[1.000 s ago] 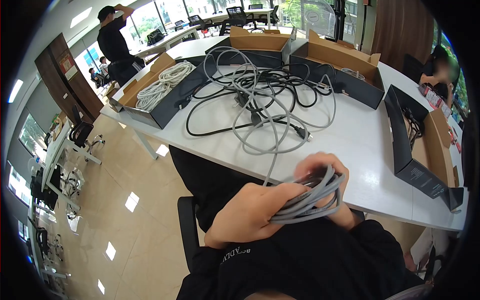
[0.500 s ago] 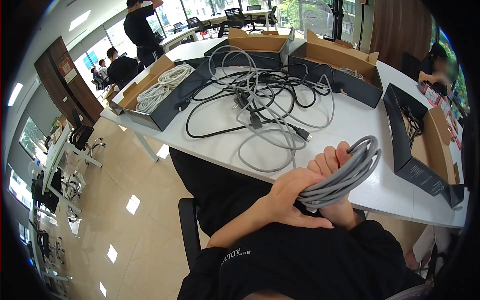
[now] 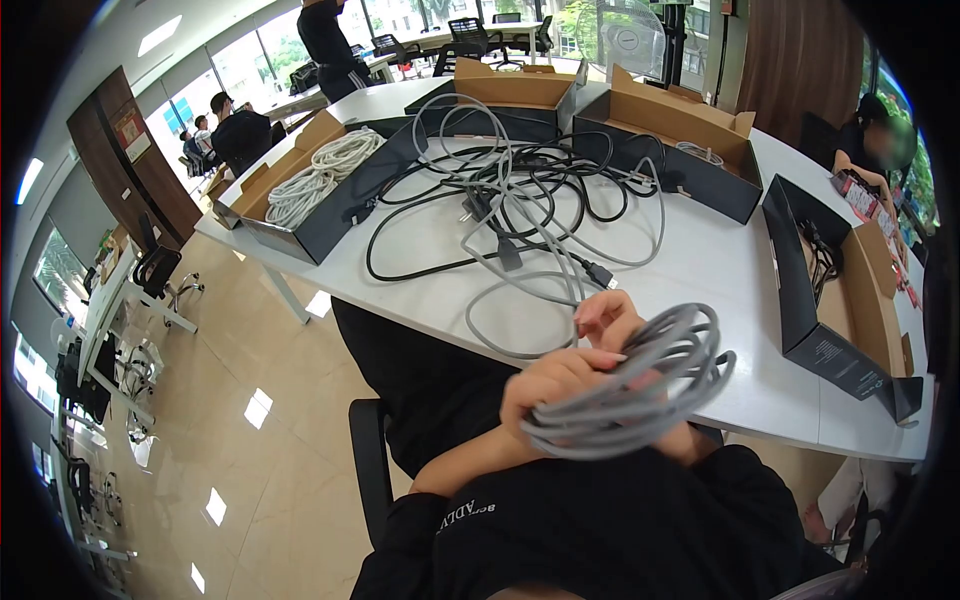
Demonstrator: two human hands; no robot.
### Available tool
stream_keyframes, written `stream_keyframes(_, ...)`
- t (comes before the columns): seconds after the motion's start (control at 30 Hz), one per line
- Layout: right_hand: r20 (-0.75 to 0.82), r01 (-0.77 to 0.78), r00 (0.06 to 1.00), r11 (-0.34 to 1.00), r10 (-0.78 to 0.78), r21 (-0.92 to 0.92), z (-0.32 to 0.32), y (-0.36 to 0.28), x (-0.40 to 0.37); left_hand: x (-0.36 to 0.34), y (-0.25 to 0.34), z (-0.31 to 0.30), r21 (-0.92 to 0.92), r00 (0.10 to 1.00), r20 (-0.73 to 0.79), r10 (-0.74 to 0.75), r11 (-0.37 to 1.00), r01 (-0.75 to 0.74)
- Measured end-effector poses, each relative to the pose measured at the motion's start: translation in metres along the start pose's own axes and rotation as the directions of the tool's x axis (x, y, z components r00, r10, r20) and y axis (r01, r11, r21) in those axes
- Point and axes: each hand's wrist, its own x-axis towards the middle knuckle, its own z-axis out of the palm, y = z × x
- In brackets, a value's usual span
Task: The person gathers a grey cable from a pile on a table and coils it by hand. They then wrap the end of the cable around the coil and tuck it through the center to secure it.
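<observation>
A coil of grey cable (image 3: pixel 640 400), somewhat blurred, hangs in loops above my lap at the table's front edge. My left hand (image 3: pixel 553 388) is closed round the left side of the coil, thumb on top. Behind and through the loops reaches my right hand (image 3: pixel 612 318), its fingers bent together at the grey strand that runs back to the table. Part of the right palm and wrist is hidden by the coil. On the table in front lies a tangle of black cables (image 3: pixel 420 270) and loose grey cable (image 3: pixel 520 355), with a black plug (image 3: pixel 598 274) close to my right hand.
Open black boxes stand round the white table (image 3: pixel 700 300): one with coiled pale cables (image 3: pixel 330 175) at left, two at the back, and a right box (image 3: pixel 845 340) holding black cables. A person (image 3: pixel 870 150) sits at right; another person (image 3: pixel 328 50) stands behind.
The coil has moved left and down and its loops have spread apart. My right hand has shifted from the coil's upper side to the left, at the strand leading to the table.
</observation>
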Motion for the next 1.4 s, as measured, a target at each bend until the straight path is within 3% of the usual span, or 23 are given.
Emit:
stream_keyframes(0.07, -0.031, -0.083, 0.996, 0.991, 0.080, -0.108, 0.009, -0.007, -0.001, 0.023, 0.011, 0.000, -0.103, 0.991, -0.053, 0.121, 0.987, -0.126)
stream_keyframes(0.1, -0.013, -0.052, 0.999, 0.993, 0.051, -0.107, 0.011, -0.004, -0.003, 0.028, 0.012, -0.012, -0.013, 0.991, -0.001, 0.131, 0.991, -0.131)
stream_keyframes(0.13, -0.119, -0.042, 0.993, 0.991, 0.026, -0.126, 0.015, -0.003, -0.004, 0.035, 0.018, -0.027, 0.076, 0.989, 0.055, 0.138, 0.987, -0.142)
stream_keyframes(0.2, -0.326, -0.029, 0.945, 0.986, -0.026, -0.162, 0.024, -0.005, -0.003, 0.048, 0.034, -0.029, 0.559, 0.964, -0.019, 0.266, 0.802, -0.210)
stream_keyframes(0.23, -0.309, 0.107, 0.924, 0.927, -0.226, -0.359, 0.025, -0.007, -0.001, 0.054, 0.053, -0.031, 0.799, 0.979, 0.078, 0.188, 0.576, -0.174)
stream_keyframes(0.3, -0.157, 0.324, 0.805, 0.645, -0.572, -0.692, 0.025, -0.013, 0.002, 0.066, 0.072, -0.033, 0.865, 0.968, 0.250, 0.001, 0.449, -0.224)
stream_keyframes(0.4, 0.316, 0.437, 0.715, 0.047, -0.623, -0.898, 0.015, -0.028, 0.002, 0.070, 0.086, -0.017, 0.907, 0.871, 0.387, -0.303, 0.297, -0.300)
stream_keyframes(0.43, 0.405, 0.488, 0.768, 0.043, -0.496, -0.872, 0.015, -0.040, 0.005, 0.067, 0.089, -0.006, 0.910, 0.826, 0.403, -0.394, 0.267, -0.317)
stream_keyframes(0.47, 0.394, 0.471, 0.825, 0.108, -0.404, -0.875, 0.014, -0.041, 0.006, 0.065, 0.088, 0.001, 0.911, 0.776, 0.411, -0.479, 0.238, -0.335)
stream_keyframes(0.53, 0.377, 0.419, 0.903, 0.232, -0.207, -0.878, 0.013, -0.042, 0.011, 0.059, 0.076, 0.006, 0.904, 0.811, 0.424, -0.404, 0.130, -0.408)
stream_keyframes(0.57, 0.312, 0.368, 0.926, 0.331, -0.211, -0.869, 0.012, -0.037, 0.011, 0.059, 0.073, 0.009, 0.907, 0.820, 0.404, -0.406, 0.062, -0.416)
stream_keyframes(0.67, 0.200, 0.233, 0.971, 0.331, -0.131, -0.914, 0.013, -0.036, 0.004, 0.062, 0.072, 0.019, 0.873, 0.795, 0.411, -0.447, -0.060, -0.485)
stream_keyframes(0.7, 0.218, 0.260, 0.963, 0.327, -0.161, -0.909, 0.011, -0.034, 0.005, 0.064, 0.073, 0.022, 0.852, 0.777, 0.423, -0.466, -0.086, -0.516)
stream_keyframes(0.77, 0.249, 0.307, 0.946, 0.320, -0.210, -0.896, 0.006, -0.029, 0.004, 0.069, 0.074, 0.025, 0.862, 0.788, 0.418, -0.452, -0.077, -0.501)
stream_keyframes(0.87, 0.197, 0.246, 0.967, 0.401, -0.162, -0.882, 0.009, -0.033, 0.005, 0.069, 0.071, 0.024, 0.878, 0.815, 0.406, -0.413, -0.069, -0.473)
stream_keyframes(0.93, 0.283, 0.337, 0.940, 0.383, -0.191, -0.860, 0.008, -0.033, 0.007, 0.067, 0.069, 0.023, 0.880, 0.825, 0.409, -0.390, -0.072, -0.470)
stream_keyframes(1.1, 0.361, 0.338, 0.929, 0.584, -0.081, -0.739, 0.010, -0.044, 0.014, 0.062, 0.070, 0.017, 0.864, 0.818, 0.426, -0.386, -0.095, -0.495)
stream_keyframes(1.2, 0.350, 0.317, 0.934, 0.635, -0.078, -0.705, 0.013, -0.041, 0.012, 0.068, 0.080, 0.012, 0.904, 0.766, 0.408, -0.497, 0.104, -0.414)
stream_keyframes(1.3, 0.383, 0.352, 0.919, 0.634, -0.094, -0.689, 0.010, -0.041, 0.008, 0.092, 0.096, -0.002, 0.868, 0.635, 0.394, -0.664, 0.497, -0.019)
stream_keyframes(1.4, 0.383, 0.407, 0.907, 0.586, -0.172, -0.701, 0.010, -0.042, 0.006, 0.098, 0.091, -0.019, 0.827, 0.619, 0.408, -0.671, 0.559, 0.060)
